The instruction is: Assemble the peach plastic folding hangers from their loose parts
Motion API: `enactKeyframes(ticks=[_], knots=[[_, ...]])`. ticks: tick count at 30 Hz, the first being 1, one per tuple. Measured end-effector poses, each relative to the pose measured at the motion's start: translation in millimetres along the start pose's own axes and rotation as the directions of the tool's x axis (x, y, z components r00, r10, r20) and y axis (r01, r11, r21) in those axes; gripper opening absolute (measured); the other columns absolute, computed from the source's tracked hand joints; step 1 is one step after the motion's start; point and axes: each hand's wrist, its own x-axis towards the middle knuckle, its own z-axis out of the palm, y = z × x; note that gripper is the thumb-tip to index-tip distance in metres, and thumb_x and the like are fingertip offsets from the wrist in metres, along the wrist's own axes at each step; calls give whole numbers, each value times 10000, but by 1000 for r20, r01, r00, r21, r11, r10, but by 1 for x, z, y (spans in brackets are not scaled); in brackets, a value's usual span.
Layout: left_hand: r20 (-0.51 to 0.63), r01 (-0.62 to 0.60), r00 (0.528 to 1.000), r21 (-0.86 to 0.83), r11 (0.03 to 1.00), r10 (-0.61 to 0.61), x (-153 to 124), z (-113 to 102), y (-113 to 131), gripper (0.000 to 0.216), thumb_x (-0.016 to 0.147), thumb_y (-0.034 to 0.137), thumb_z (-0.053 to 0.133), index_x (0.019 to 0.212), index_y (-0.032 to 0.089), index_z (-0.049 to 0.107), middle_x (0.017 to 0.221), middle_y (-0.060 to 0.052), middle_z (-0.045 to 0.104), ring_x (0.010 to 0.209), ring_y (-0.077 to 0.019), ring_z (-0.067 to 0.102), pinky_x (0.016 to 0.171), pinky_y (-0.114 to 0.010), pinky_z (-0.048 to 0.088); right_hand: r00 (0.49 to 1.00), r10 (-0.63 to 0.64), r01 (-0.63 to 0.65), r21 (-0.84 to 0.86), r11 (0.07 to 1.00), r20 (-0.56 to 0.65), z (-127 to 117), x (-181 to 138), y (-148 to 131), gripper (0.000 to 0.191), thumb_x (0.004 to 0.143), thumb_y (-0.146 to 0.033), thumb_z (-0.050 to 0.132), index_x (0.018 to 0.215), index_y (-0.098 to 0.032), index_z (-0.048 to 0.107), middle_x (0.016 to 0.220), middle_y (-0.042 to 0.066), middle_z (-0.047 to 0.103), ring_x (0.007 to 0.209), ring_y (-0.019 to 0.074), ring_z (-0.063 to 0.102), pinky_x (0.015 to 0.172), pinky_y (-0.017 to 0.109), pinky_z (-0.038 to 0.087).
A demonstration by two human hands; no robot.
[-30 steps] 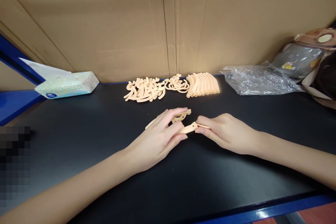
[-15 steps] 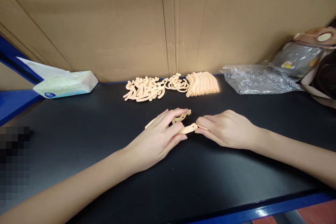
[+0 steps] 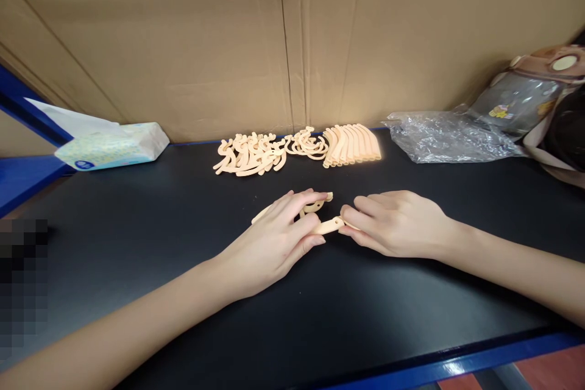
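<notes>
My left hand (image 3: 278,234) is closed around a pale cream plastic piece (image 3: 328,225), whose end with a small hole sticks out to the right. Beyond its fingers a curved cream part (image 3: 313,207) shows, and another end pokes out at the hand's far left side; how these parts join is hidden under the palm. My right hand (image 3: 393,222) pinches a second small cream piece (image 3: 351,225) between thumb and forefinger. That piece meets the holed end, mostly covered by the fingers. Both hands are low over the black tabletop (image 3: 320,317).
Along the back lie a heap of curved cream pieces (image 3: 249,155), several thin cream arcs (image 3: 307,145) and a row of curved cream tubes (image 3: 351,145). A tissue pack (image 3: 114,146) is at left. A clear plastic bag (image 3: 448,137) and a bottle (image 3: 516,100) stand right, before a cardboard wall (image 3: 205,42).
My right hand's fingers have shifted slightly on the small piece, with the knuckles raised a little and less of it showing. My left hand keeps its hold, nearly still.
</notes>
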Motion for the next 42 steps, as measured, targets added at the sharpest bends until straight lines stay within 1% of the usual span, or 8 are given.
enactKeyframes(ticks=[6,14,21,29,35,42], knots=[[12,-13,1000,5,1000,13,0,0,1,219,1033,269,344,935,190,523,1465,-108,433,1391,-208,366,1180,-475,300,998,-4,1,-44,999,-67,-2,1,-1,337,986,-286,393,719,-195,577,557,-31,529,427,112,469,495,281,283],[26,-12,1000,6,1000,12,1,1,0,212,1025,263,366,959,179,549,1462,-118,428,1390,-230,369,1177,-485,304,991,56,-56,2,998,-123,1,2,-4,321,930,-287,449,637,-198,546,508,-43,505,410,96,459,468,266,269],[-13,-21,1000,-10,1000,21,1,2,0,195,1009,254,414,921,174,569,1427,-127,465,1342,-235,441,1168,-472,322,992,115,-108,112,988,-59,2,1,-6,354,935,-310,433,626,-186,551,489,-44,498,401,91,464,439,268,222],[-15,-14,1000,-26,1000,13,1,2,0,177,1001,253,436,920,176,574,1425,-120,466,1342,-240,441,1159,-483,335,990,140,-136,190,972,-8,3,0,-6,330,929,-303,450,640,-176,546,490,-42,505,408,73,440,449,257,176],[0,-8,1000,-31,999,8,1,0,1,175,1002,257,435,920,181,569,1428,-117,462,1337,-234,447,1164,-482,330,988,151,-150,206,967,11,1,0,-7,334,925,-307,454,632,-175,547,488,-41,506,406,76,444,450,259,174],[15,-3,1000,-44,999,4,1,0,0,180,1005,257,426,929,187,574,1434,-110,452,1339,-231,441,1166,-483,320,989,150,-146,201,969,-4,2,1,-8,347,922,-298,451,618,-177,563,480,-39,507,400,83,448,446,268,177]])
